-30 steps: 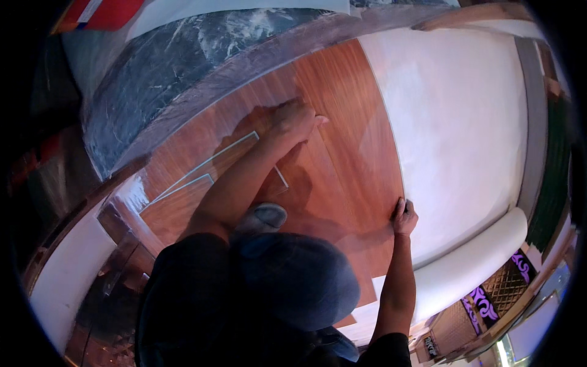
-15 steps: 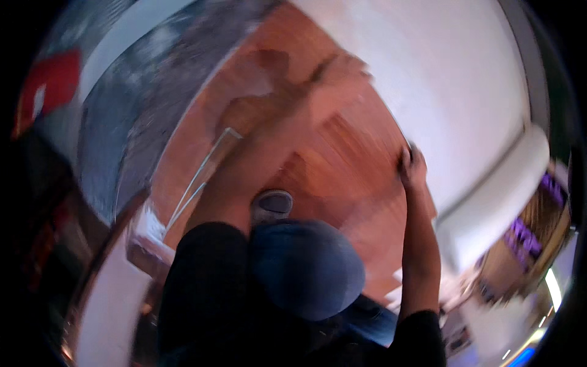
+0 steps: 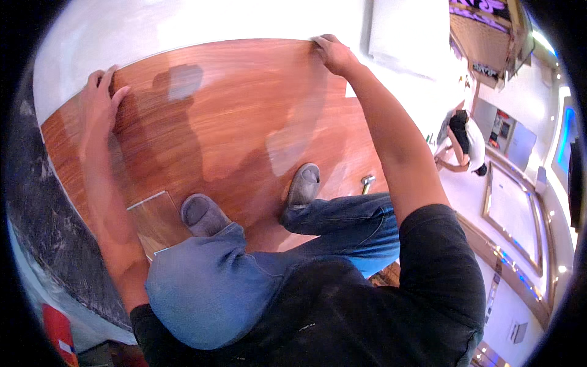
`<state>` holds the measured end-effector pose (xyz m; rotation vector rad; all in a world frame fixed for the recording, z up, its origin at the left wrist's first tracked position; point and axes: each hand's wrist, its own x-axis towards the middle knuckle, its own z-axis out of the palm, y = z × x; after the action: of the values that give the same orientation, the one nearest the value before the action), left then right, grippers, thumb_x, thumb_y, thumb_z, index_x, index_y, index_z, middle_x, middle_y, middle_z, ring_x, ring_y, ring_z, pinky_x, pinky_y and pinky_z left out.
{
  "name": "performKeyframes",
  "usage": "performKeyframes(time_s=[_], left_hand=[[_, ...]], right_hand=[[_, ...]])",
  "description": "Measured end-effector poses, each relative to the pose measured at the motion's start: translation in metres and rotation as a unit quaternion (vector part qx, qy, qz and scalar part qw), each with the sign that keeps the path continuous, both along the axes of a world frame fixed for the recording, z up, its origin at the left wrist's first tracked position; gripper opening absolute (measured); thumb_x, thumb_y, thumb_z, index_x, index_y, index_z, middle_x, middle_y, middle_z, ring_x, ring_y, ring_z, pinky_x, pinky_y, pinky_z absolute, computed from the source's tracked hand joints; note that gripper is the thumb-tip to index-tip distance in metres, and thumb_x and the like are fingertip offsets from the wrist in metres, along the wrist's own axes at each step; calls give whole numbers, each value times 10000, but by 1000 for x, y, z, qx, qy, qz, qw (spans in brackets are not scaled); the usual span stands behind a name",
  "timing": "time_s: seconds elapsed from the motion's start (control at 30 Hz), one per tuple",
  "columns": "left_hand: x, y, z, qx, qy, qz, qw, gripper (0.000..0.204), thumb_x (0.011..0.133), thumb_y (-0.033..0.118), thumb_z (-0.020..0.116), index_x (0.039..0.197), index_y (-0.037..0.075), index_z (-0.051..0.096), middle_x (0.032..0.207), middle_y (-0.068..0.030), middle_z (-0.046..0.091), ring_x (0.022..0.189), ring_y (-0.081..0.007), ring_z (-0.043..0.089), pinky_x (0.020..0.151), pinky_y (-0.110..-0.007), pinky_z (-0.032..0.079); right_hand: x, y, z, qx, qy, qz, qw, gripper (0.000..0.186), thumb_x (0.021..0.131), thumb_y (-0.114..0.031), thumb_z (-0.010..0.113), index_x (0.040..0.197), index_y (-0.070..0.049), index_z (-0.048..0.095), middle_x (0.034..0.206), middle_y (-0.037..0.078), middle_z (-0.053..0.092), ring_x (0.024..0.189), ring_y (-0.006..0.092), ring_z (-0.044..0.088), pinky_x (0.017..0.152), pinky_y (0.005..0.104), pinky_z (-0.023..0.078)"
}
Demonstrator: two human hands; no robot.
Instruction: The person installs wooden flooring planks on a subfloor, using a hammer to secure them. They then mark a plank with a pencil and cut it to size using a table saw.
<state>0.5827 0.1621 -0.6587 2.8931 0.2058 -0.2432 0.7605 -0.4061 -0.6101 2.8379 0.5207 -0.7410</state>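
Observation:
Reddish-brown wood flooring spreads out in front of me and under my shoes. Its outermost floor plank runs along the white surface at the far side. At the left part of that edge lies my left hand, its fingers apart. My right hand has its fingers curled over the plank's far right end. Below my left forearm, a short loose plank piece rests beside my left shoe. A hammer sits on the flooring to the right of my other shoe.
A dark grey rough strip borders the flooring on the left, with a red object beyond it. At the right another person bends down. A wooden box with purple lettering and a framed panel stand further right.
My view has swung round, and the blur has cleared. My left hand has gone from a blurred reach across the flooring to the left of the far edge; my right hand remains at the edge.

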Motion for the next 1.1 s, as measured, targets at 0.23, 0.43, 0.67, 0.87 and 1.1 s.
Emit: performKeyframes(time_s=[0.23,0.43,0.67,0.87,1.1], left_hand=[[-7,-5,-7,-17,5,-15,1000,602,950,360,764,1489,135,616,1360,-175,644,1269,-375,612,1091,-476,513],[16,-57,36,-115,69,-16,991,460,969,326,717,1359,85,679,1390,-159,635,1398,-353,520,1158,-508,442],[-87,-26,-20,-69,-250,98,961,646,958,404,732,1524,132,582,1653,-118,451,1546,-305,373,1259,-512,322],[-129,-19,-22,-87,-252,184,946,557,873,311,804,1377,116,667,1573,-118,516,1502,-325,422,1247,-535,307],[-127,-16,-16,-132,-294,189,927,491,862,238,788,1319,100,676,1505,-126,569,1454,-350,482,1207,-540,363]], right_hand=[[-6,41,28,-68,16,-18,997,458,1065,-203,502,1512,-154,584,1558,104,550,1371,335,589,1139,478,505],[-22,-64,-37,-63,-67,-1,996,499,1058,-289,540,1528,-123,561,1638,160,489,1515,326,442,1247,592,241],[-33,-5,-24,6,-56,77,995,534,1065,-199,501,1541,37,443,1547,301,473,1391,481,501,1187,510,407],[-24,-18,-55,29,-93,87,991,669,942,-131,535,1553,100,392,1562,360,422,1384,518,485,1198,537,398],[-23,12,-31,-11,-31,35,999,664,922,-89,530,1536,122,389,1557,374,406,1428,530,427,1240,534,357]])
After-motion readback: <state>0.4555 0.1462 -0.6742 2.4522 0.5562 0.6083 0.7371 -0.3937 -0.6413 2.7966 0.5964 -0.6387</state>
